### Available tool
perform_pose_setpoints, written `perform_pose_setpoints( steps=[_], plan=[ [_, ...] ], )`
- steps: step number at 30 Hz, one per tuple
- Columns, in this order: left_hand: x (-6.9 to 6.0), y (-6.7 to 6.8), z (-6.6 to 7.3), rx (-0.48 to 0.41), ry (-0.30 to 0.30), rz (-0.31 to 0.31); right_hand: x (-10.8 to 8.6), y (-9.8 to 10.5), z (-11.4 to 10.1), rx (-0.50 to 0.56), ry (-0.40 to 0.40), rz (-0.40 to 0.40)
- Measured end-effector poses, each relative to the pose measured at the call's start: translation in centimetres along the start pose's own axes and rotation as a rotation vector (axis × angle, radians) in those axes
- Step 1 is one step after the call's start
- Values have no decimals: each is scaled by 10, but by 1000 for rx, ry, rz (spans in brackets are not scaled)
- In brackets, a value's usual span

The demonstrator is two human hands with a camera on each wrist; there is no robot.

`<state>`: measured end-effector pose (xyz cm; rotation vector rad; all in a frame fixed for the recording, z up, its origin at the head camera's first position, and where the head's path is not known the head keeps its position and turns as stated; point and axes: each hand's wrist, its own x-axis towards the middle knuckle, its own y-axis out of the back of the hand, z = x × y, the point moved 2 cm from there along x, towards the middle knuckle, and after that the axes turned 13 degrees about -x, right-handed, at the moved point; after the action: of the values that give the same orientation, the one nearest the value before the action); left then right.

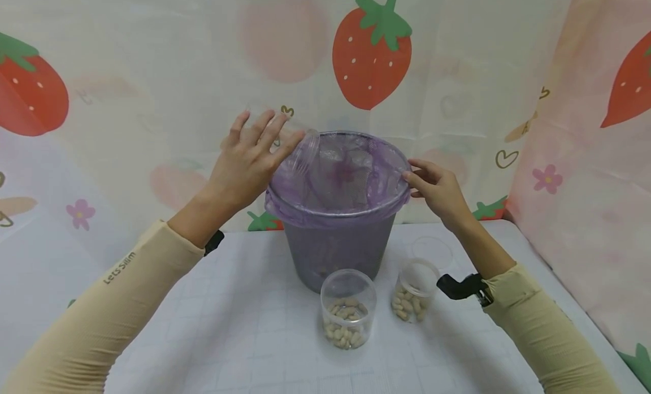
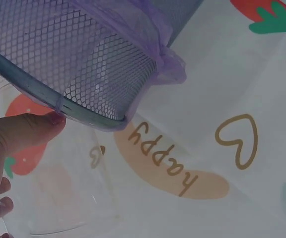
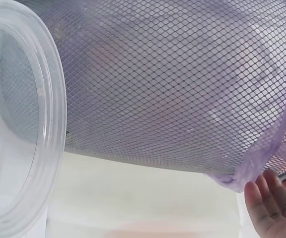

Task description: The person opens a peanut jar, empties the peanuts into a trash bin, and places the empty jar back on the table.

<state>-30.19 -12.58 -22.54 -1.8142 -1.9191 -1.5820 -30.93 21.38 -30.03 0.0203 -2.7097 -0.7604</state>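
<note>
While the left hand (image 1: 246, 159) holds a clear cup (image 1: 310, 152) tilted at the mesh bin's (image 1: 333, 247) ten o'clock, fingers spread and thumb opposed across its wall, the right hand (image 1: 439, 191) pinches the purple liner (image 1: 317, 216) against the rim at three o'clock. A large tub (image 1: 348, 284) and a small tub (image 1: 418, 271), both holding pale nut-like pieces (image 1: 346, 333), stand at six and five o'clock. The cup is judged light, slippery and easily dented: grip round mid-wall. The liner appears soft, tearable; hold it with the stiff rim.
</note>
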Motion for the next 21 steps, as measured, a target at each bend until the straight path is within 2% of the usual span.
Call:
perform_pose_setpoints(
  steps=[10, 16, 21],
  plan=[
    [-4, -1, 1, -31, 45, -38, 0, 0, 0, 9, -13, -5],
    [-4, -1, 0, -38, 39, -47, -1, 0, 1, 16, -16, -6],
    [-5, 2, -1, -49, 59, -82, -1, 0, 1, 33, -18, -7]
  ],
)
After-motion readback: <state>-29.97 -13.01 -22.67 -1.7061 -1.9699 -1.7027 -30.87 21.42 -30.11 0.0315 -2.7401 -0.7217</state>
